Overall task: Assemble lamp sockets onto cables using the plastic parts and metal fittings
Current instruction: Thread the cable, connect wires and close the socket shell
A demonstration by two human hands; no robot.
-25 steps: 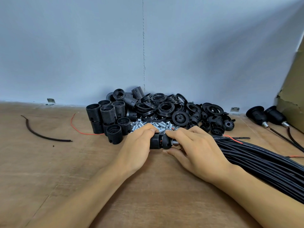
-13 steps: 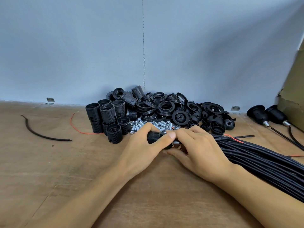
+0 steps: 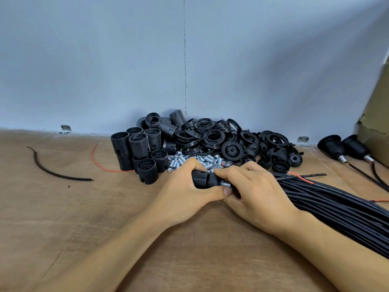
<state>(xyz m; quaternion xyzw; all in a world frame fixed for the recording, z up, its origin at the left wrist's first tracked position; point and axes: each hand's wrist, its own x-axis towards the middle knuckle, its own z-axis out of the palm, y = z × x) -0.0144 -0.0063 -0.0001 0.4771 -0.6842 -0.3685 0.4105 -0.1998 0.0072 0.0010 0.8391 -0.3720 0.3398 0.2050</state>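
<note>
My left hand [image 3: 185, 192] grips a black threaded lamp socket [image 3: 205, 179] lying sideways just above the wooden table [image 3: 84, 218], thumb under it and fingers over it. A silver metal fitting [image 3: 225, 183] sticks out of the socket's right end. My right hand [image 3: 254, 192] holds that end, fingers curled over the fitting and the cable behind it. The bundle of black cables [image 3: 328, 203] runs from under my right hand to the lower right.
Behind my hands lie silver threaded fittings [image 3: 189, 160], upright black socket bodies [image 3: 139, 152] and a heap of black rings and caps [image 3: 231, 142]. Two assembled sockets [image 3: 341, 146] on cables sit far right by a cardboard box [image 3: 376, 123]. A loose black wire [image 3: 52, 171] and a red wire [image 3: 101, 163] lie left.
My left hand has shifted its grip on the socket: the thumb has gone from on top to underneath, so the threaded body shows again. My right hand has stayed at the fitting end.
</note>
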